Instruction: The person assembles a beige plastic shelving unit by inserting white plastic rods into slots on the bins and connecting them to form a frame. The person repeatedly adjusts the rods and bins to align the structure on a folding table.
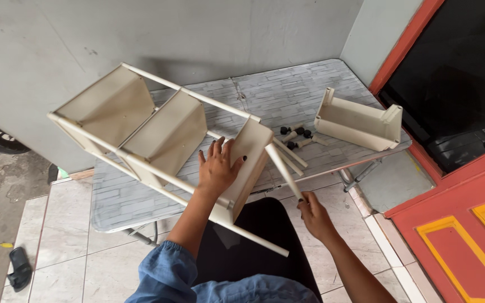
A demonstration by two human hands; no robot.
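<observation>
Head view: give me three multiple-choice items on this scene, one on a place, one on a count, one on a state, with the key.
1. Where does the separate cream tray lie?
A. on the grey table, toward its right end
B. on the tiled floor
C. on the person's lap

2. How many trays are fitted in the tilted cream rack?
A. one
B. three
C. five

3. What is the left hand doing?
A. hanging free above the table
B. pressing flat on the rack's nearest tray
C. picking up a black caster

Key: 1 A, the tray rests on the brick-patterned table near the black casters. 2 B, three cream trays sit between the poles. 3 B, the fingers are spread on the tray, while the right hand grips the end of a cream pole.
</observation>
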